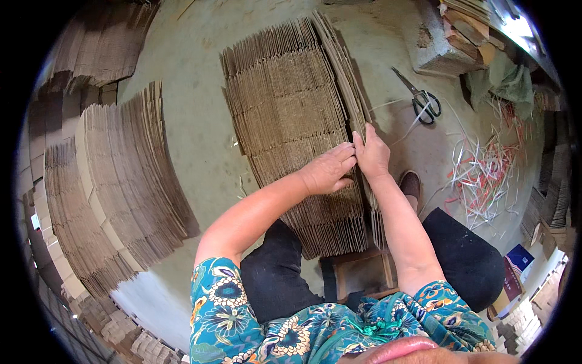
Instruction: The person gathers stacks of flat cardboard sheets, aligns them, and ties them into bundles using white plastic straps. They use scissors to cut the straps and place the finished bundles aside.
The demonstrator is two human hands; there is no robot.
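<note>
The left hand [328, 169] lies flat, fingers together, on the stack of flattened corrugated cardboard sheets [291, 115] at the frame's centre, pressing them level; the right hand [371, 153] meets it, fingers closed on the stack's right edge, squaring the sheets. Scissors [422, 99] and loose plastic strapping [485, 170] lie at right on the concrete floor [194, 121], within reach

Seated at a cardboard stack [291, 121] on the floor [194, 121], both hands, left [327, 170] and right [371, 155], at its right edge. Scissors [421, 100] and strapping scraps [485, 173] right; more stacks [115, 182] left.
</note>
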